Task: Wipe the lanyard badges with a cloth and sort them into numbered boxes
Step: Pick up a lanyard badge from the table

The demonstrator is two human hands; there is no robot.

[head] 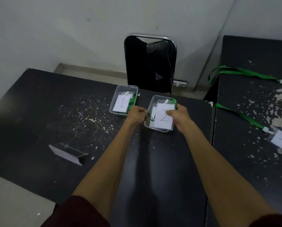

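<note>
Box 2 (146, 126) near black chair (151, 66)

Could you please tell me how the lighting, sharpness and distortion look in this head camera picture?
In the head view the light is dim, with a pale sheen on the dark table between the forearms; the head view's wide lens bows the table's edges; also in the head view, the left hand and right hand look slightly soft, yet card 1 and card 2 read clearly.
</note>
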